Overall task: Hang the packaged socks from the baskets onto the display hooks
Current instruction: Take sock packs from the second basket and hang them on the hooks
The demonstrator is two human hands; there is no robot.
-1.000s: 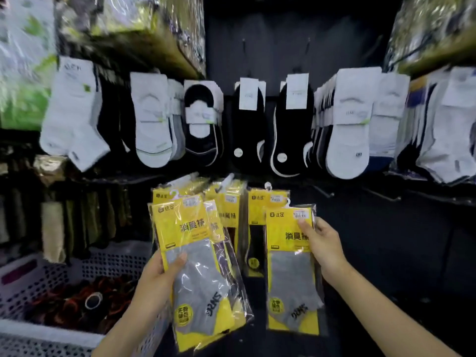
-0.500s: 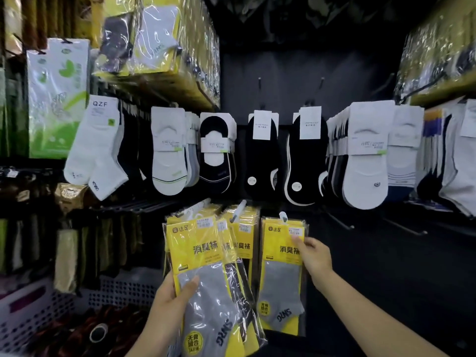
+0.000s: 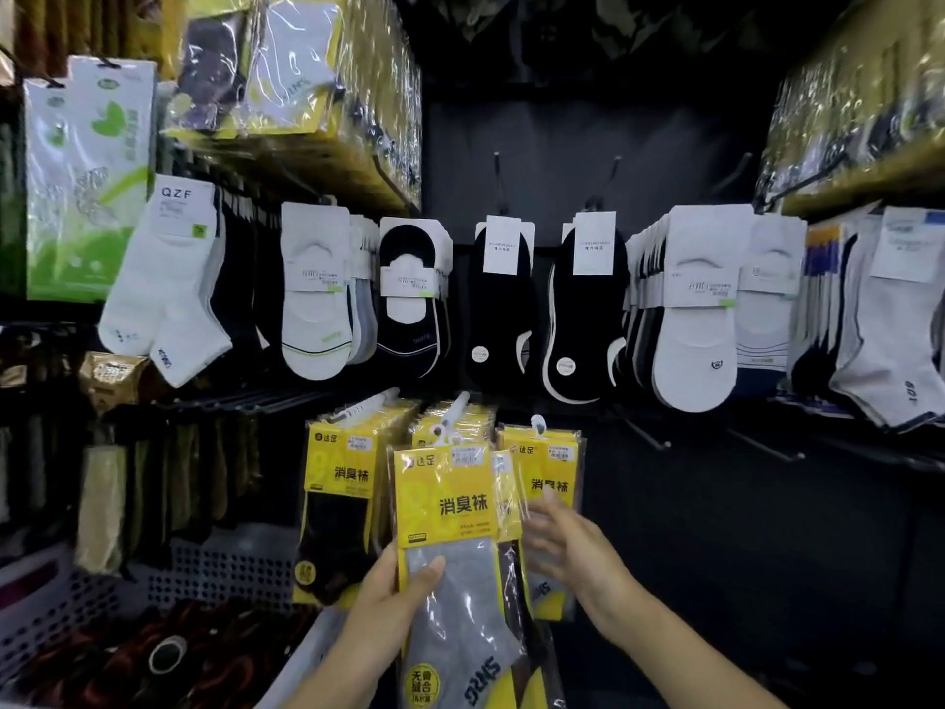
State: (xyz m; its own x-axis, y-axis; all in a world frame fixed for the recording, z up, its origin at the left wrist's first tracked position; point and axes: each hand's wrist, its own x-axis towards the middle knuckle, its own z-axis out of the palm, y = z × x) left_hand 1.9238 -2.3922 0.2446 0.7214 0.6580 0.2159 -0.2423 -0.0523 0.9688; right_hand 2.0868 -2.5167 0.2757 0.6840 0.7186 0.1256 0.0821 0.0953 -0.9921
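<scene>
Dark back panel point(image 3: 562, 145) is filling the centre of the view, with a row of white and black socks point(image 3: 695, 309) hanging across it at mid height. Perforated basket point(image 3: 220, 570) is sitting at lower left; its contents are dark and not identifiable. Below the sock row, yellow sock packs point(image 3: 337, 504) are hanging on three neighbouring hooks. The rightmost hung pack point(image 3: 549, 468) is hanging free on its white hook point(image 3: 537, 422). Change vs. 0.5 s ago: the right hand point(image 3: 567, 550) was pinching the upper part of that pack. It has let go and dropped lower, and is now showing fingers spread and loosely extended, holding nothing, motion-blurred. The held bundle of packs point(image 3: 450, 555) has risen and shifted right, and is now covering most of the middle hook's packs. Left hand point(image 3: 388, 601) is gripping the bundle at its left edge, thumb point(image 3: 429, 568) pressing on the front over the grey sock, fingers hidden behind. Bundle is standing upright, its top above the left hand and its right edge just beside the right hand's fingertips; contact there cannot be told. The hung pack is hanging behind and above the right hand.
</scene>
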